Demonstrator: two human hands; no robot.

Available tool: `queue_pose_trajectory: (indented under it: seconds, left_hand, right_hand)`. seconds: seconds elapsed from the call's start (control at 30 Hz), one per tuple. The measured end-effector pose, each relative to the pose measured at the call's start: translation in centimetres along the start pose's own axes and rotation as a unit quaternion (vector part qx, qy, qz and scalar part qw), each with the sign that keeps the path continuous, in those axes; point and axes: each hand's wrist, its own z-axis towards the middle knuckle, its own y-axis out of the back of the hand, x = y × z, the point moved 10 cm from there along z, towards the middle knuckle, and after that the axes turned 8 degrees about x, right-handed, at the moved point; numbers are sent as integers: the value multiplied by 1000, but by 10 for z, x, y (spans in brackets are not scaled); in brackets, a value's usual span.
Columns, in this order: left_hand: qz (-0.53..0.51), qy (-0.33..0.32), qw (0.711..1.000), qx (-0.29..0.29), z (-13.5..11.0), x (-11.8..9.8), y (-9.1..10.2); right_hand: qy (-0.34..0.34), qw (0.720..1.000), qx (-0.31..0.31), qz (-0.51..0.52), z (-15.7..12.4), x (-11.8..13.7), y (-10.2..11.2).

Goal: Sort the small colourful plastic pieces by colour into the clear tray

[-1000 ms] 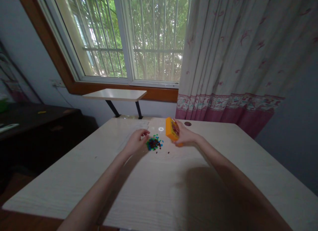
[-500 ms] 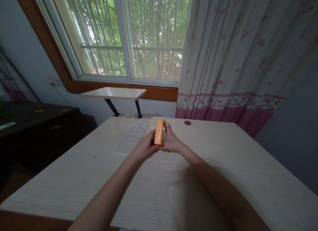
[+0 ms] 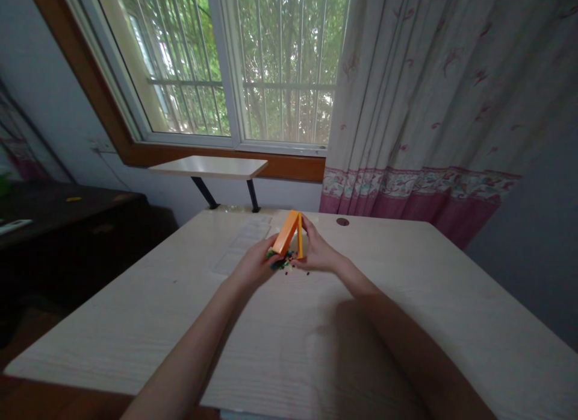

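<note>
An orange box [image 3: 289, 232] is tipped on edge over a small heap of coloured beads [image 3: 282, 263] on the pale wooden table [image 3: 406, 323]. My right hand [image 3: 318, 253] grips the box's right side, fingers curled round it. My left hand [image 3: 255, 266] rests at the box's lower left edge, fingers closed against it and partly covering the beads. A few loose dark beads [image 3: 300, 272] lie just in front of the heap.
A flat pale sheet [image 3: 241, 246] lies on the table left of the hands. A small dark hole [image 3: 342, 222] marks the table's far side. A wall shelf [image 3: 210, 166] sits under the window. A dark cabinet [image 3: 58, 221] stands at left; a curtain [image 3: 428, 106] hangs at right.
My right hand brought the orange box from the right over the bead heap and tilted it. My left hand moved in from beside the beads to the box's lower edge.
</note>
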Motion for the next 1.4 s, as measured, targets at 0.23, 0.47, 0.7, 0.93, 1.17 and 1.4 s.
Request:
queue_pose_trajectory:
  seconds: [0.23,0.47,0.7,0.93,1.17,1.4]
  left_hand:
    - [-3,19,1000,-12,-1,12,0]
    - [40,39,998,-21,2,29,-2]
    - [19,4,998,-58,3,22,4]
    - [12,8,997,-70,3,7,6]
    - [-37,34,996,-76,2,-2,4]
    - [-209,39,977,-32,6,-12,-19]
  right_hand:
    - [12,1000,16,13,-4,-1,4]
    - [18,999,36,-1,-15,-8,5]
    - [18,998,58,5,-21,-10,8]
    - [26,998,60,-3,-27,-3,14]
    - [-24,997,20,73,-22,-18,25]
    - [-116,969,-42,215,-22,-40,26]
